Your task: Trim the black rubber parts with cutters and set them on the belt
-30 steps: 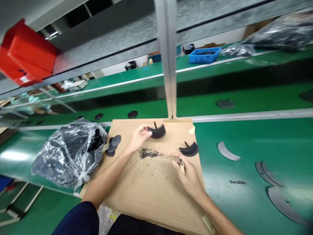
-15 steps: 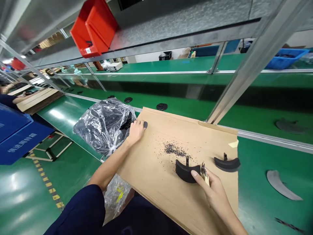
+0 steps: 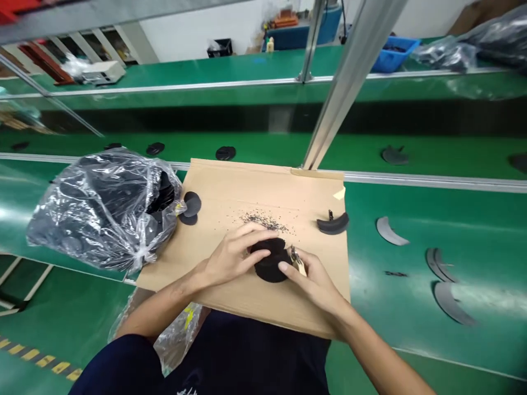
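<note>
At the cardboard's [image 3: 230, 186] six o'clock, the black disc [image 3: 268, 269] was clasped by the half-curled left hand [image 3: 233, 257] and touched by the right hand [image 3: 315, 282], closed on a small tool [image 3: 297, 259]. It was judged light, pliable, best held by its rim.

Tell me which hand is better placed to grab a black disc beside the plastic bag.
Left. The left hand sits toward the plastic bag, nearer the black discs; the right hand grips a small tool and lies beyond the round black piece.
</note>
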The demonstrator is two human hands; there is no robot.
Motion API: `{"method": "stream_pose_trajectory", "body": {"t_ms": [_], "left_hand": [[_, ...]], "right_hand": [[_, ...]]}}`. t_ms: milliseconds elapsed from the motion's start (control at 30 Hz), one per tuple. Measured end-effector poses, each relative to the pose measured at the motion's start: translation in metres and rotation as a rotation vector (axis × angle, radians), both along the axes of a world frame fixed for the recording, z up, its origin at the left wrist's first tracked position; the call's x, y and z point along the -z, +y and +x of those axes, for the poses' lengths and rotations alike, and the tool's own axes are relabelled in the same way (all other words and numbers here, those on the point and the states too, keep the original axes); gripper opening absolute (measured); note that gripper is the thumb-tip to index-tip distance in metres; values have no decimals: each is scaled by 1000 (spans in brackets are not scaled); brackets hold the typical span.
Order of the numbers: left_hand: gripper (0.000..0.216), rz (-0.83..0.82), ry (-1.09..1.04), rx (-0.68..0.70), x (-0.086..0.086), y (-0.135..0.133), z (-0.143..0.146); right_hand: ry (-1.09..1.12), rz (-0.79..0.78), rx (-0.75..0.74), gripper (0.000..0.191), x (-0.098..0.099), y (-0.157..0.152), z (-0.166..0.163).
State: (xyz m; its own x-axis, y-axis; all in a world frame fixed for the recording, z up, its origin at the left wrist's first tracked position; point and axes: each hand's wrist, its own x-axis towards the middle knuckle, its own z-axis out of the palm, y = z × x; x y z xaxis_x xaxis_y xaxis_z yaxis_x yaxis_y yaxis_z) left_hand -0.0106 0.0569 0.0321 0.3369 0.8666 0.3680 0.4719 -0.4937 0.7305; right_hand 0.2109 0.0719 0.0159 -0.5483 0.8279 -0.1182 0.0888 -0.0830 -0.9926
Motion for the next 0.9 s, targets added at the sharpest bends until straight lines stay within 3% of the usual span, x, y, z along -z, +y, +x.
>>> {"method": "stream_pose_trajectory", "body": {"t_ms": [200,433,667,900], "left_hand": [[48,-25,15,9,4,-8,4],[49,-32,61,27,6,-13,7],[52,102,180,-26,9,-17,10],[52,300,235,-101,11,-23,14]], "right_hand": [[6,-31,36,35,-2,-9,-2],[-47,80,66,29,-3,-10,-4],[-155,277,159,35,5,-17,-4],[-168,466,180,24,8,-22,-3]]}}
